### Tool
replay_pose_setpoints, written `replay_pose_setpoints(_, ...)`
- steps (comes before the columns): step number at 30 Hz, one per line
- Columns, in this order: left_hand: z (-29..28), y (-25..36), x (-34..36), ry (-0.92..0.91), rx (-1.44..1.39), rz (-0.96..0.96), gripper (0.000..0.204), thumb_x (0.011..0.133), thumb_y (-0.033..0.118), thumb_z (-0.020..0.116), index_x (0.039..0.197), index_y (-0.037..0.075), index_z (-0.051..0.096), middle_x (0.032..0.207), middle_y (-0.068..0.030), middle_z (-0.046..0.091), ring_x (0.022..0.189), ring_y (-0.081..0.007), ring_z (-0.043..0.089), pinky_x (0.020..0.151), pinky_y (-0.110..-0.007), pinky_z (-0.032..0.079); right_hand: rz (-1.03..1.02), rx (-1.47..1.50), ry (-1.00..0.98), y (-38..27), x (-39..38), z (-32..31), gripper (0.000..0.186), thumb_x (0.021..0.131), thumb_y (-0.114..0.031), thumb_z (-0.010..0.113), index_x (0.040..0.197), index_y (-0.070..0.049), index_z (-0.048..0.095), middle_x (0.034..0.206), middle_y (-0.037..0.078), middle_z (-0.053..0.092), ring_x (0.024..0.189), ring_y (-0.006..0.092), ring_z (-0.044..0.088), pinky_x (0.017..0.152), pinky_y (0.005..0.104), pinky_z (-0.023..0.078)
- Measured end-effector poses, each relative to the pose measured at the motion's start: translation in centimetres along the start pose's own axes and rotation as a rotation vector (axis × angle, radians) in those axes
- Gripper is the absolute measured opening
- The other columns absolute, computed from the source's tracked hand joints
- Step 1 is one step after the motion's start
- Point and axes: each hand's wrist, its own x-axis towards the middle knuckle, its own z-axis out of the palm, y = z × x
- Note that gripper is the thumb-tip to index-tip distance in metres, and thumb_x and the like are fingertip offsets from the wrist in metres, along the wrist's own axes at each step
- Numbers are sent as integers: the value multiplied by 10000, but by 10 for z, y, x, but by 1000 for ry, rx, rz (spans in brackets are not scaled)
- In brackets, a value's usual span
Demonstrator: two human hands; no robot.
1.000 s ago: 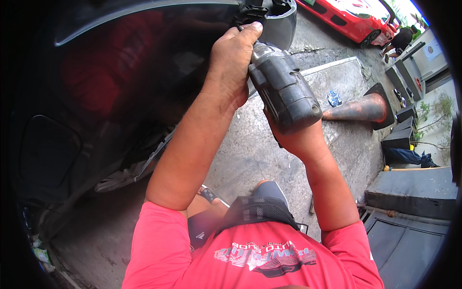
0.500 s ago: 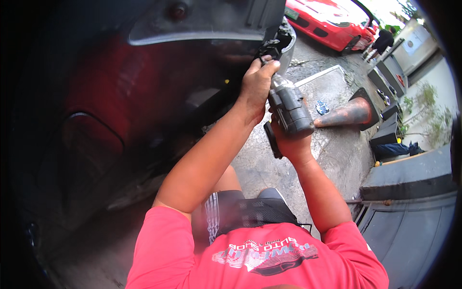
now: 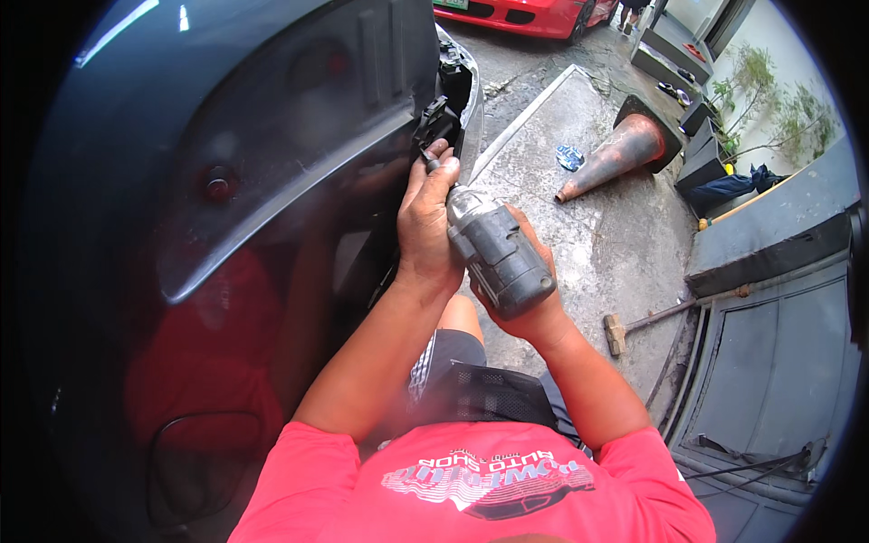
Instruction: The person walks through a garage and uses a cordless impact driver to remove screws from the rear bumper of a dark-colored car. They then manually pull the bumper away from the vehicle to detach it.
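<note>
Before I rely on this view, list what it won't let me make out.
All in the head view:
1. Most of the right-hand grip: hidden behind the power tool.
2. The tool's front tip: lost among the left-hand grip and dark parts.
3. Red car: upper part cut off by the top edge.
4. Distant person: upper body cut off likewise.
5. Blue-and-white item: too small to identify.

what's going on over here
The person's right hand holds a dark power tool. The left hand is up at the tool's front end, close to a black plastic part at the edge of a dark car panel. Whether the tool touches that part is hard to tell. Off to the right are a traffic cone on its side and a hammer.
</note>
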Motion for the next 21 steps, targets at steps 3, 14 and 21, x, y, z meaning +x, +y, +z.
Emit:
replay_pose_setpoints(3,-5,2,3,-14,20,-33,401,1064,199,532,1420,17,557,1304,-50,604,1182,-120,591,1036,-284,470,35,45,-6,-6,3,-3,715,763,-110,825,1403,2,527,1252,207,690,1076,379,727,925,411,574)
replay_pose_setpoints(14,12,21,-3,103,246,-43,547,1062,196,507,1548,-20,376,1516,-122,510,1443,-193,445,1227,-321,293,112,398,-41,18,4,9,907,783,-221,844,1519,62,396,1078,249,727,872,372,768,733,411,606)
replay_pose_setpoints(21,16,20,0,247,172,-174,475,1052,177,582,1497,34,494,1379,-59,538,1270,-147,518,1146,-319,375,373,334,-130,2,-8,6,797,833,-187,834,1494,28,445,1273,232,660,998,353,742,844,390,602)
